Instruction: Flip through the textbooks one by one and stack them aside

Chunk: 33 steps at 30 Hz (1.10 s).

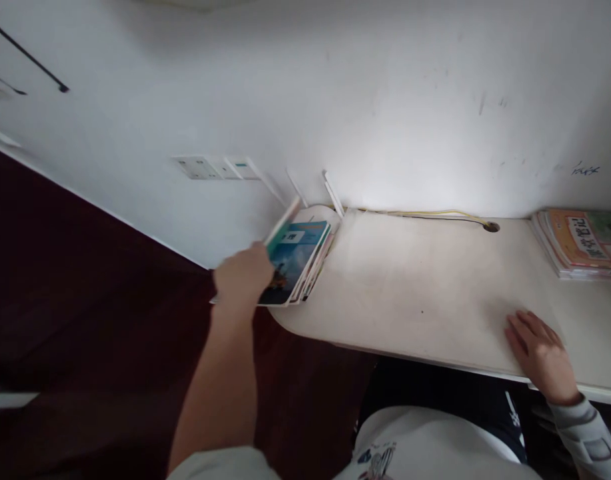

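My left hand (242, 273) is closed on a thin book (284, 227) with a green and white edge, held tilted at the left end of the white desk. Just beside it lies a blue book (301, 257) on top of a small stack of books, and part of that cover is hidden by the hand. My right hand (542, 357) rests on the desk (415, 287) near its front edge at the right, fingers lying flat and holding nothing.
A white router (316, 215) with upright antennas stands behind the blue book. Cables (435, 214) run along the wall to a round hole (491, 227). Another book stack (585, 243) lies at the far right. Wall sockets (200, 168) are at the left.
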Motion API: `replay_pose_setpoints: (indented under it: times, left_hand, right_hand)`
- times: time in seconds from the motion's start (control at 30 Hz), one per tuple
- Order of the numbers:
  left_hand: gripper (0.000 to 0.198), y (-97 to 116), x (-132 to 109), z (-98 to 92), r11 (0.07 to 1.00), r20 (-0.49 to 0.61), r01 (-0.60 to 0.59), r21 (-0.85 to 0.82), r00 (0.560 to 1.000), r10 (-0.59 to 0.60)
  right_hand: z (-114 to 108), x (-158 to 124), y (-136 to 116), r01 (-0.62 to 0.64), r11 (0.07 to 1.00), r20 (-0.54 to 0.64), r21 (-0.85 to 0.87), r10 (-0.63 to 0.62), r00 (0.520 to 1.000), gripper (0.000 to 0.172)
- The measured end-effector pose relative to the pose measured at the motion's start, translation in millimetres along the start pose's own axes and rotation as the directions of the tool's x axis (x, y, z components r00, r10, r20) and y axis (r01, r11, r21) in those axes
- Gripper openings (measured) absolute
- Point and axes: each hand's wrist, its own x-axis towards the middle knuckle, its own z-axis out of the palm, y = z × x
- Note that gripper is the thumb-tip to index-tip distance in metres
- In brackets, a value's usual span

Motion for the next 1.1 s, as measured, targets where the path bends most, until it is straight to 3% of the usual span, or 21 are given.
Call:
replay_pose_setpoints:
  times: [0.07, 0.13, 0.2, 0.27, 0.3, 0.37, 0.4, 0.43, 0.47, 0.53, 0.63, 0.77, 0.93, 1.1]
  left_hand:
    - [0.032, -6.5, -12.3, -32.5, 0.980, -0.073, 0.135, 0.144, 0.989, -0.125]
    - [0.032, -8.6, -30.4, -59.4, 0.987, -0.225, 0.133, 0.091, 0.968, -0.110]
    - [0.036, -4.0, -47.0, -74.5, 0.994, -0.404, 0.005, -0.113, 0.913, -0.050]
    - [0.040, 9.3, -56.2, -74.5, 0.898, -0.536, -0.194, -0.395, 0.843, -0.054]
    - [0.043, 19.5, -57.9, -68.8, 0.776, -0.555, -0.302, -0.554, 0.829, -0.072]
    - [0.050, 46.2, -57.9, -47.9, 0.368, -0.473, -0.423, -0.828, 0.880, -0.054]
    - [0.051, 61.7, -58.0, -33.9, 0.153, -0.391, -0.384, -0.911, 0.920, -0.016]
    - [0.049, 77.8, -58.9, -18.2, 0.003, -0.285, -0.287, -0.958, 0.954, 0.092]
    - [0.047, 93.5, -61.0, -1.4, -0.116, -0.206, -0.186, -0.976, 0.961, 0.187]
    - [0.045, 120.2, -68.0, 34.2, -0.219, -0.069, 0.007, -0.976, 0.940, 0.335]
    - [0.046, 139.6, -76.9, 85.9, -0.138, 0.099, 0.173, -0.975, 0.898, 0.429]
    - [0.043, 131.7, -71.1, 134.5, 0.134, 0.157, 0.111, -0.985, 0.900, 0.406]
    - [0.033, 121.2, -64.2, 150.8, 0.491, 0.050, -0.186, -0.851, 0.903, 0.428]
    - [0.041, 133.1, -85.6, 148.8, 0.653, -0.158, -0.439, -0.617, 0.882, 0.444]
  right_hand:
    - [-0.7, 0.5, -1.3, -0.010, 1.000, 0.003, 0.003, 0.010, 1.000, 0.030]
    - [-1.8, 1.2, -2.7, -0.020, 1.000, 0.005, 0.007, 0.020, 1.000, 0.030]
    - [-2.8, 2.1, -3.8, -0.034, 0.999, 0.003, 0.006, 0.034, 0.999, 0.030]
    - [-3.4, 2.7, -4.5, -0.044, 0.999, 0.001, 0.008, 0.044, 0.999, 0.030]
    - [-3.6, 3.0, -4.8, -0.048, 0.999, 0.000, 0.013, 0.048, 0.999, 0.030]
    - [-3.7, 3.4, -5.3, -0.055, 0.998, -0.004, 0.028, 0.055, 0.998, 0.030]
    - [-3.8, 3.6, -5.7, -0.059, 0.998, -0.004, 0.035, 0.059, 0.998, 0.030]
    - [-4.0, 3.8, -6.2, -0.064, 0.997, -0.004, 0.042, 0.064, 0.998, 0.030]
    - [-4.4, 4.2, -6.9, -0.070, 0.996, -0.003, 0.048, 0.070, 0.998, 0.030]
    - [-5.8, 5.2, -8.5, -0.084, 0.995, 0.000, 0.057, 0.084, 0.996, 0.030]
    - [-8.0, 6.6, -11.1, -0.105, 0.992, 0.005, 0.063, 0.105, 0.994, 0.030]
    - [-8.0, 6.3, -12.1, -0.113, 0.992, 0.017, 0.058, 0.113, 0.993, 0.029]
    - [-5.7, 4.9, -10.3, -0.125, 0.990, 0.017, 0.067, 0.124, 0.992, 0.028]
    - [-8.4, 6.7, -11.2, -0.120, 0.990, 0.010, 0.077, 0.119, 0.993, 0.029]
